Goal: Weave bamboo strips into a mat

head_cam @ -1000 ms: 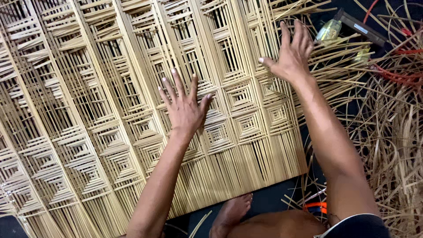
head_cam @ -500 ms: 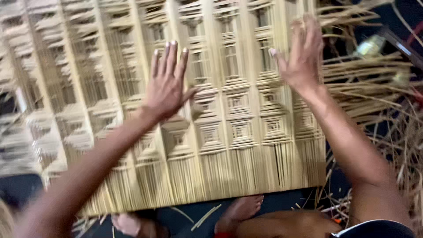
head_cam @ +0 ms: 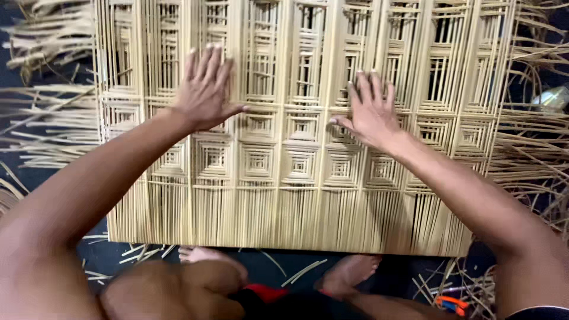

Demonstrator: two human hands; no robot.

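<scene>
Both hands, left [head_cam: 204, 89] and right [head_cam: 370, 109], lie flat, fingers spread, on a woven straw mat [head_cam: 296, 195].

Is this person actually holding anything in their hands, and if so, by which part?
Nothing is gripped. The left hand and right hand lie flat, fingers spread, pressing on the upper middle of the woven straw mat.

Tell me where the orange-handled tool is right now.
In the head view, the orange-handled tool lies at the bottom right on the dark floor, among loose straw strips, just below the woven mat's right corner and beside the right forearm.
</scene>
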